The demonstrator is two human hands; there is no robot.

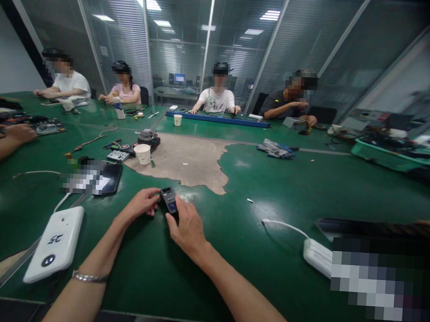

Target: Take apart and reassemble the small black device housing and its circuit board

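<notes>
A small black box-shaped device (168, 200) with slots or ports and a bluish patch on its upper face is between my two hands, low over the green table. My right hand (188, 223) is closed around its right side, thumb along the near end. The curled fingers of my left hand (145, 203) meet its left edge at the far corner. The device's underside and part of its right side are hidden, and I cannot tell its exact kind.
Left of me lie a white power bank (55, 243) and a dark tablet-like device (112, 179). Ahead are a paper cup (142, 153), electronic parts and a bare tan patch (189, 159). Gloves (277, 149), a white cable (284, 224) and a green basket (393, 156) are rightward. Several people sit around.
</notes>
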